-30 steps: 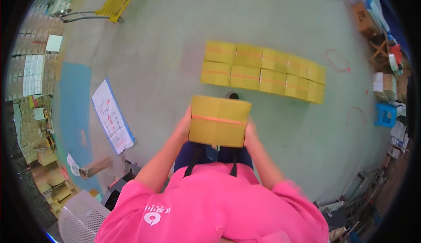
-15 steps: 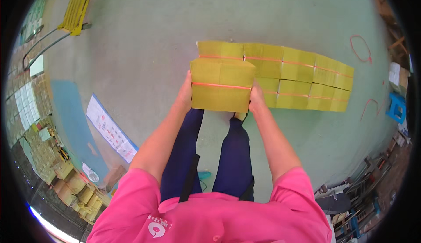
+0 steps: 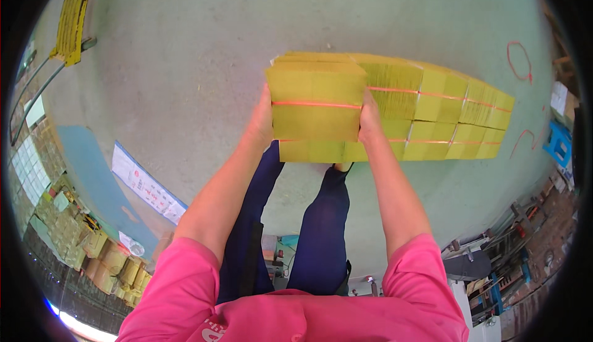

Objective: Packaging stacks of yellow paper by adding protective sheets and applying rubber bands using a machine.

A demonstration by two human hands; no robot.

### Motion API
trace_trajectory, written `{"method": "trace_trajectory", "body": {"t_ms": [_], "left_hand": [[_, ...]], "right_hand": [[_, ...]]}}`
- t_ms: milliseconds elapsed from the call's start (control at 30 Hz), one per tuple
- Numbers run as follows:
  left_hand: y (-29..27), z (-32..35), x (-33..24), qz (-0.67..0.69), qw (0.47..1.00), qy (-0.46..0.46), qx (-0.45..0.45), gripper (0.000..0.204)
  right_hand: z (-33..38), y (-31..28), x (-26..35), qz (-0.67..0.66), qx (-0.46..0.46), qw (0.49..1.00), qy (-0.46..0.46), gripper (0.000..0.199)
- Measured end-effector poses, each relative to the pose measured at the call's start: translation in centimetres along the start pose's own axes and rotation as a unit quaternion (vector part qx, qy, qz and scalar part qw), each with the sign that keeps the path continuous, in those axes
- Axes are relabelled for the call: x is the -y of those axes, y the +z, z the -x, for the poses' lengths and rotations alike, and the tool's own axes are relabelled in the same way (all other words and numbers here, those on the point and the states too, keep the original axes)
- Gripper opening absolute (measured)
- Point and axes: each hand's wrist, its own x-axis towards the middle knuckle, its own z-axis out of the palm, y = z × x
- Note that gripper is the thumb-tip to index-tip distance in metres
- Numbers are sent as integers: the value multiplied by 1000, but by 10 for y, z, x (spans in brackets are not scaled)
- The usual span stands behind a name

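Between my two hands is a yellow, block-shaped bundle (image 3: 316, 86) with a reddish-orange strap across its middle. My left hand (image 3: 264, 113) presses its left side and my right hand (image 3: 370, 116) grips the right side, partly hiding the fingers. The bundle is over the left end of a double row of similar strapped yellow bundles (image 3: 432, 104) on the floor. It covers part of those beneath, and I cannot tell whether it touches them. Fine layered edges show on several bundles in the row.
Reddish strap loops (image 3: 519, 61) lie on the grey-green floor, near a blue plastic stool (image 3: 558, 144) at right. A printed banner (image 3: 148, 181) lies at left. A yellow slatted rack with metal legs (image 3: 71, 24) stands far left. Metal parts and clutter (image 3: 519, 243) fill the lower right.
Both hands have carried the bundle slightly up and away from my legs. More of the row's near left end now shows below it. The whole view has shifted a little.
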Motion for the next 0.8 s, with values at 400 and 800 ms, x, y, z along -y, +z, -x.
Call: {"method": "trace_trajectory", "body": {"t_ms": [400, 800], "left_hand": [[-2, -17, -2, 29, 999, -34, 19, 68], [-12, -20, 9, 15, 999, -23, -28, 72]], "right_hand": [[-1, 8, 15, 7, -33, 999, 34, 47], [-8, -4, -6, 43, -79, 996, -15, 48]]}}
